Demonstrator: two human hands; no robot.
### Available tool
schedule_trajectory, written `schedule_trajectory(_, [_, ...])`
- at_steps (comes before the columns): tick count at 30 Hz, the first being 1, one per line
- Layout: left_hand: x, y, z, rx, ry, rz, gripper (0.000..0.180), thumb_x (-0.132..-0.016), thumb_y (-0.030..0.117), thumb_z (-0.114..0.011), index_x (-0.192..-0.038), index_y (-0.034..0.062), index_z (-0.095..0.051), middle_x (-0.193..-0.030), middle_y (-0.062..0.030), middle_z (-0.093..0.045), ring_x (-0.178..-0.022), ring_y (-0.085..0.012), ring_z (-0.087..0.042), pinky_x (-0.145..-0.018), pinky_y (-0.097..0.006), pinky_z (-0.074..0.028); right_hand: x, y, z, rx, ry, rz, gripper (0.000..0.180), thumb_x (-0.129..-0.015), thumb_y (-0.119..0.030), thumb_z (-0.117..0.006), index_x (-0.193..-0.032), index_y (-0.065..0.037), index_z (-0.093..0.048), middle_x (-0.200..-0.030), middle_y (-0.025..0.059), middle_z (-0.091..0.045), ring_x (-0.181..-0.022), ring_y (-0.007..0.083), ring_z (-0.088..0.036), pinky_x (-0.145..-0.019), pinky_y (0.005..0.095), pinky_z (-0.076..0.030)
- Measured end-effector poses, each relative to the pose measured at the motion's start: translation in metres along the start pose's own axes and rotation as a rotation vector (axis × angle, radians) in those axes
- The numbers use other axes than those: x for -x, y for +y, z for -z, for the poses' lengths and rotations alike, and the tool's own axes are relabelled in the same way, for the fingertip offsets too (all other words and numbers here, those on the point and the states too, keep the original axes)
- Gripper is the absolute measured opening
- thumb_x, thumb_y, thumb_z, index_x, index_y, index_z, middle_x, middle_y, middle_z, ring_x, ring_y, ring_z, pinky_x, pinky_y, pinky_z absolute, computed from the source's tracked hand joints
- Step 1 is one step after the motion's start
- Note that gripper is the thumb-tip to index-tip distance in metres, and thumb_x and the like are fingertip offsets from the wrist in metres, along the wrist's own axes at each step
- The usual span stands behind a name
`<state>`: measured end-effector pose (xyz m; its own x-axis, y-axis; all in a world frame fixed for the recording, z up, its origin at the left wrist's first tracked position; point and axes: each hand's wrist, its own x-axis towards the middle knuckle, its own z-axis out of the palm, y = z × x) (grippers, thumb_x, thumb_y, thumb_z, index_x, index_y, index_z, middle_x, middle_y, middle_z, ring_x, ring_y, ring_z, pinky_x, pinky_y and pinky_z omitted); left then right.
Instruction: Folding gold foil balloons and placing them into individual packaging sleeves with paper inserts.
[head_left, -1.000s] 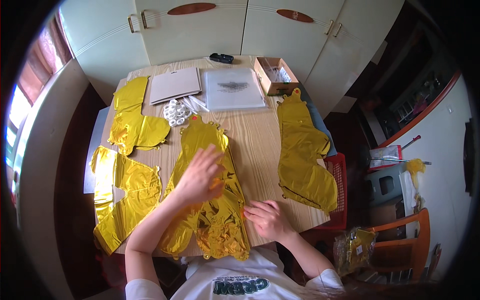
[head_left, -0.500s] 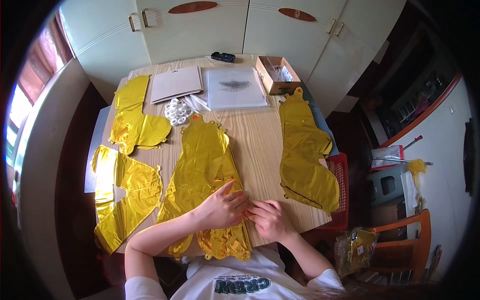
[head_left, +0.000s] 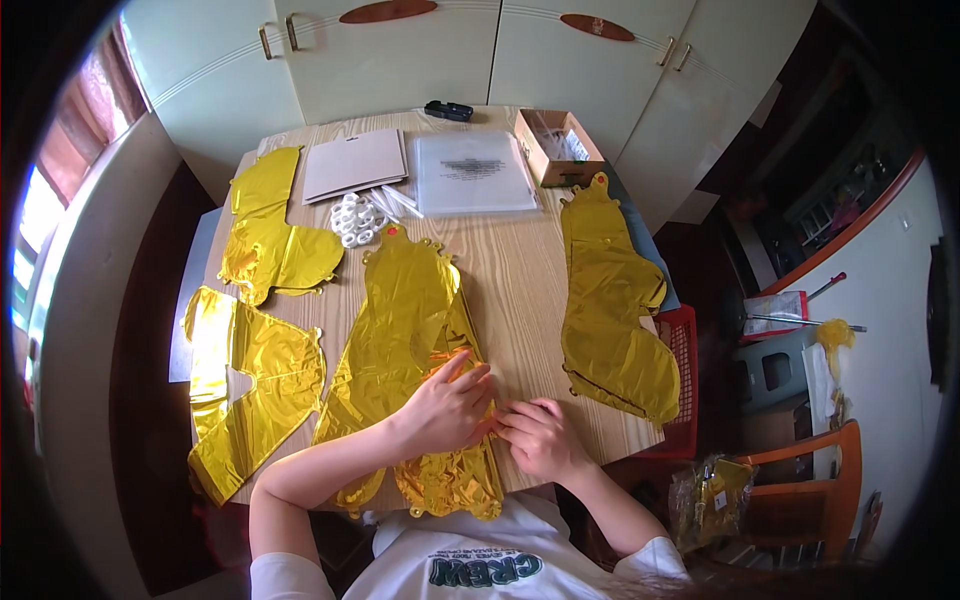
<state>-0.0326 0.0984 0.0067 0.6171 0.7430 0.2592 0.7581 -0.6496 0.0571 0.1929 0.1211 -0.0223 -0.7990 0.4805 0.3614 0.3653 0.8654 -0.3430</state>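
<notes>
A flat gold foil balloon (head_left: 405,300) lies in front of me, its lower end crumpled at the table's near edge. Across its right side rests my left hand (head_left: 450,403), index finger raised while lower fingers close at the balloon's right edge. Right beside it, my right hand (head_left: 538,435) has its fingers bent and pinched on that same edge; the fingertips of both hands nearly meet. What exactly lies between the fingertips is too small to make out. Other flat gold foil balloons lie at the far left (head_left: 265,220), near left (head_left: 275,385) and right (head_left: 610,310).
On the wooden table (head_left: 520,310) are several white tape rolls (head_left: 355,220), white sticks (head_left: 400,200), grey cardboard sheets (head_left: 350,165), clear plastic bags (head_left: 475,175), a small box (head_left: 560,150) and a black object (head_left: 447,110). A red basket (head_left: 680,370) and wooden chair (head_left: 845,480) stand right.
My left hand's index finger has lifted slightly and the foil beneath it has shifted, with an orange sheen showing. My right hand stays nearly in place.
</notes>
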Motion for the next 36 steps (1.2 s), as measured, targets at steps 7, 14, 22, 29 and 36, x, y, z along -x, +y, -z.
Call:
schedule_trajectory(7, [-0.017, -0.024, 0.000, -0.076, -0.009, 0.111, 0.045, -0.085, 0.034, -0.062, -0.109, -0.0035, -0.066, -0.115, -0.0153, -0.065, -0.117, -0.0280, -0.055, -0.112, -0.049, -0.032, -0.001, -0.001, 0.002, -0.005, -0.006, -0.005, 0.024, -0.078, -0.006, -0.062, -0.099, -0.009, -0.073, -0.113, 0.0006, -0.068, -0.116, 0.0178, -0.058, -0.098, 0.0405, -0.041])
schedule_trajectory(14, [-0.038, -0.057, -0.001, -0.116, -0.101, 0.220, 0.035, -0.084, 0.029, -0.061, -0.103, -0.0005, -0.067, -0.108, -0.0120, -0.066, -0.116, -0.0275, -0.055, -0.111, -0.048, -0.033, -0.004, -0.002, 0.003, -0.022, 0.038, 0.005, 0.026, -0.075, -0.003, -0.063, -0.097, -0.008, -0.075, -0.110, 0.0035, -0.071, -0.111, 0.0210, -0.062, -0.096, 0.0392, -0.043])
schedule_trajectory(22, [-0.048, -0.092, -0.023, -0.160, -0.086, 0.352, 0.055, -0.084, 0.054, -0.059, -0.099, 0.0023, -0.072, -0.127, -0.0105, -0.059, -0.138, -0.0312, -0.037, -0.116, -0.049, -0.024, -0.004, -0.002, 0.004, -0.041, 0.048, 0.009, 0.024, -0.077, -0.001, -0.063, -0.097, -0.007, -0.075, -0.110, 0.0046, -0.072, -0.112, 0.0216, -0.063, -0.096, 0.0389, -0.044])
schedule_trajectory(29, [-0.051, -0.103, -0.013, -0.171, -0.183, 0.422, 0.085, -0.084, 0.070, -0.050, -0.127, -0.0032, -0.058, -0.139, -0.0160, -0.051, -0.144, -0.0307, -0.029, -0.119, -0.050, -0.019, -0.005, -0.002, 0.004, -0.038, 0.042, 0.013, 0.024, -0.078, -0.002, -0.062, -0.099, -0.007, -0.074, -0.111, 0.0036, -0.071, -0.114, 0.0195, -0.061, -0.098, 0.0389, -0.043])
schedule_trajectory(36, [-0.020, -0.076, -0.010, -0.027, -0.170, 0.280, 0.099, -0.085, 0.074, -0.048, -0.145, -0.0041, -0.037, -0.153, -0.0192, -0.034, -0.148, -0.0335, -0.019, -0.120, -0.051, -0.013, -0.003, -0.002, 0.003, -0.041, 0.053, 0.005, 0.024, -0.077, -0.001, -0.063, -0.097, -0.007, -0.074, -0.109, 0.0047, -0.072, -0.112, 0.0216, -0.063, -0.097, 0.0399, -0.044])
